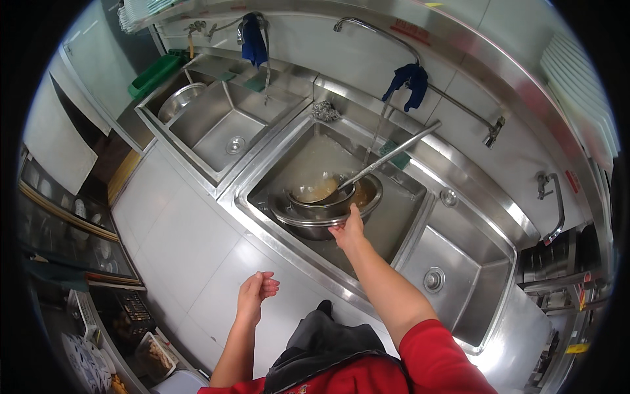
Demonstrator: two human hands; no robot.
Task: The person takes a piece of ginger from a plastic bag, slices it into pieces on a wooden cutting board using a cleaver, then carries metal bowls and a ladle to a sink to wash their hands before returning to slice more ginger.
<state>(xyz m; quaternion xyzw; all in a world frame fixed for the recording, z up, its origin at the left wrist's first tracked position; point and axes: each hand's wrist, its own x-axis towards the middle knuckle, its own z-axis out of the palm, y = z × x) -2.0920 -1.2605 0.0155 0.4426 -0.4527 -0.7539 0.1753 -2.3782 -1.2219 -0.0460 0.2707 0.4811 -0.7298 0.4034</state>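
Observation:
My right hand (348, 227) grips the near rim of a stainless steel basin (315, 222), thumb over the edge and fingers outside. This basin sits in cloudy water (315, 147) in the middle sink. Inside it lies a smaller round metal vessel (325, 211), and the long handle (393, 152) of what looks like a ladle slants up towards the wall. Brownish liquid shows in the basin. Held over the floor at the left, my left hand (257, 293) is empty, its fingers loosely curled.
A left sink (211, 133) holds another metal bowl (181, 101); a right sink (453, 276) adjoins. Blue cloths hang on the taps (379, 37). Steel wool (325, 111) and a green scouring pad (395, 154) lie on the ledge. Shelves with crates (133, 310) stand at the lower left.

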